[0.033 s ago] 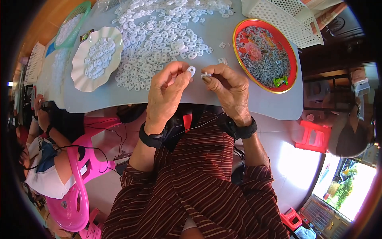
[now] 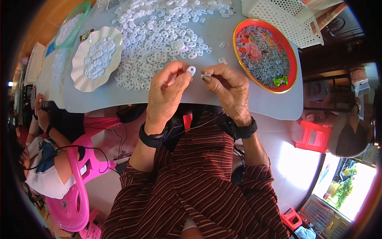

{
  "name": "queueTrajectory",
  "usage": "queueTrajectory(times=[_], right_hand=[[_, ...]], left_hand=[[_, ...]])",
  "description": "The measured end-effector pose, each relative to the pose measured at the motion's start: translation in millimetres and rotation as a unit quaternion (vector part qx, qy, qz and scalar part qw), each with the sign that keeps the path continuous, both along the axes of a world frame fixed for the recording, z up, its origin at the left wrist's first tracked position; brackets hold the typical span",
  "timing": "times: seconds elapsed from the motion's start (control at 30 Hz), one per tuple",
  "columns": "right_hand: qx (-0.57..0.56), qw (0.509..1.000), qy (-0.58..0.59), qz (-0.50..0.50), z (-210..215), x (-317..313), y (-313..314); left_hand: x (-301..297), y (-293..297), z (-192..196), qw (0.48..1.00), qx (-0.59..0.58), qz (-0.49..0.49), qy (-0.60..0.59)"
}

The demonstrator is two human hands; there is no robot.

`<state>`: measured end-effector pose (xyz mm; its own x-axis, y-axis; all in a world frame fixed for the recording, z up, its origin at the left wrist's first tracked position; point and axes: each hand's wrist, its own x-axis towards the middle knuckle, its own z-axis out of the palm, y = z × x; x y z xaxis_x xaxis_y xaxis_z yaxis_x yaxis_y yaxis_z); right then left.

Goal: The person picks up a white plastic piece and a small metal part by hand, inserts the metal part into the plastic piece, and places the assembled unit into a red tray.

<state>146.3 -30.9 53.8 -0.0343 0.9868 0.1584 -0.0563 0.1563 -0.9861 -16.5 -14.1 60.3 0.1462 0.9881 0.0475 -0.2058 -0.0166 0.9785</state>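
My left hand pinches a small white oval plastic piece with a round hole, held upright between thumb and fingertips. A short gap to the right, my right hand grips a small white plastic piece with thin metal pins standing up from it. The two pieces are apart, just above the near part of the table. Beyond my left hand spreads a heap of similar white pieces. A red round tray full of small grey metal pins lies right of my right hand.
A scalloped white dish of white pieces sits left on the grey table, with a green basket behind. A white perforated basket stands back right. Another person sits left by a pink chair; a red stool stands right.
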Motion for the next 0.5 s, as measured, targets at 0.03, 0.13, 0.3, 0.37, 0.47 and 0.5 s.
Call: queueTrajectory(times=[0.03, 0.13, 0.3, 0.37, 0.47, 0.5], right_hand=[[0.018, 1.000, 0.000, 0.008, -1.7, 0.5, 0.8], [0.034, 0.999, 0.019, 0.014, -3.1, -0.4, 1.7], [0.039, 0.999, 0.016, 0.010, -3.1, 1.7, 2.1], [0.054, 0.998, 0.019, 0.003, -2.5, 1.3, 2.1], [0.020, 0.998, 0.059, -0.007, 3.0, -0.7, 1.0], [0.021, 0.998, 0.056, 0.004, 3.1, -0.1, 1.2]], left_hand=[[-0.3, 0.5, -1.4, 1.000, 0.013, -0.007, 0.004], [-2.5, 1.1, -3.4, 0.999, 0.023, -0.020, 0.021], [-1.4, -1.0, 0.1, 0.997, 0.015, -0.045, 0.057], [1.6, -3.8, 4.8, 0.984, 0.072, -0.003, 0.162], [3.6, -3.4, 5.0, 0.979, 0.107, -0.004, 0.175], [4.1, -3.2, 4.4, 0.979, 0.107, -0.005, 0.174]])
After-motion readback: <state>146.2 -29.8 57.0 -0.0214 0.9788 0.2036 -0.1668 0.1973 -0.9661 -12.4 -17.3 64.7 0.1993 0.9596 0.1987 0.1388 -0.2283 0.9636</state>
